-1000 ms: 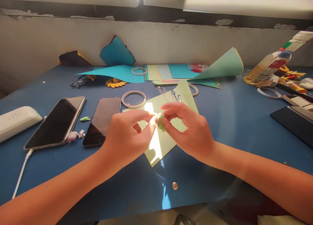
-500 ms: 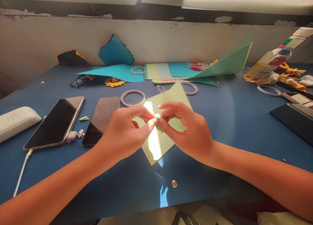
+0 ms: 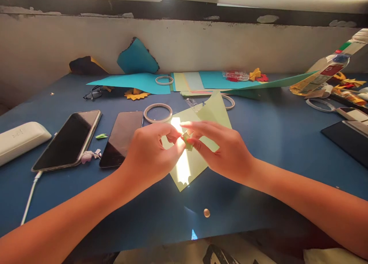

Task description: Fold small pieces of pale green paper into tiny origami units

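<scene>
Between my two hands is a small folded piece of green paper [image 3: 188, 144]. My left hand [image 3: 156, 147] pinches its left side between thumb and index finger. From the right, my right hand [image 3: 222, 145] has its thumb and fingertips closed on the same piece, partly hiding it. Under both hands lies a pale green paper sheet [image 3: 184, 177], its far corner curling up and a bright strip of sunlight across it. A little green folded paper piece [image 3: 101, 136] rests between the two phones.
Two phones [image 3: 70, 139] and a white case [image 3: 23, 141] lie at left. Behind my hands are a tape roll [image 3: 158, 113], blue paper sheets [image 3: 129, 82] and a yellow folded piece [image 3: 137, 94]. A tilted bottle [image 3: 319, 76] and a black flat object [image 3: 346, 141] are at right.
The small green paper has turned between my fingers, showing a flatter face. My right fingers have stretched out further over it. At the back, the raised green sheet has dropped lower.
</scene>
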`<state>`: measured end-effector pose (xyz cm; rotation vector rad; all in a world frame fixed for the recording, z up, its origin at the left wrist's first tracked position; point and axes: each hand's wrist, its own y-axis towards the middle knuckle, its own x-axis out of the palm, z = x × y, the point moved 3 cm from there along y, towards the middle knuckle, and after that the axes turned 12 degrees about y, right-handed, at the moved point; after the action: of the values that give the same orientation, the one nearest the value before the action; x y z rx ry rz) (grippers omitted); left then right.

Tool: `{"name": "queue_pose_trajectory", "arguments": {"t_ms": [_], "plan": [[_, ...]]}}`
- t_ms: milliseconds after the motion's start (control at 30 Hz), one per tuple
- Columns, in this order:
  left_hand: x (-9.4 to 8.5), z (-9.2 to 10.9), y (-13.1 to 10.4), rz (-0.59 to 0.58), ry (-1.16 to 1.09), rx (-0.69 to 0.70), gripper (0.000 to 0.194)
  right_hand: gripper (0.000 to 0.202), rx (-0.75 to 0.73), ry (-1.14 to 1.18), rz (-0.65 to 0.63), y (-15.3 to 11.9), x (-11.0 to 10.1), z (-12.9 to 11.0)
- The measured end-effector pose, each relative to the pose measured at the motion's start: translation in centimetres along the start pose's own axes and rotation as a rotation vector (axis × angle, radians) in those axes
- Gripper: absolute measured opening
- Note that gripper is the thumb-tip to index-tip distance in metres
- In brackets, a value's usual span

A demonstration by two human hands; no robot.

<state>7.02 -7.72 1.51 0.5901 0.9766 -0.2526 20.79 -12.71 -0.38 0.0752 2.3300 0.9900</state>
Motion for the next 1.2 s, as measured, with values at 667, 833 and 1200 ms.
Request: {"name": "queue_pose_trajectory", "arguments": {"t_ms": [667, 833, 1200], "plan": [[1.3, -1.3, 0.6, -0.337, -0.446, -0.276, 0.012, 0.02, -0.129, -0.021, 0.038, -0.3, 0.2, 0.8], [1.4, -1.1, 0.8, -0.398, -0.513, -0.168, 0.01, 0.014, -0.135, 0.015, 0.051, -0.2, 0.1, 0.5], [1.1, -1.2, 0.9, -0.384, -0.358, -0.109, 0.015, 0.009, -0.001, 0.195, 0.032, 0.2, -0.4, 0.3]]}}
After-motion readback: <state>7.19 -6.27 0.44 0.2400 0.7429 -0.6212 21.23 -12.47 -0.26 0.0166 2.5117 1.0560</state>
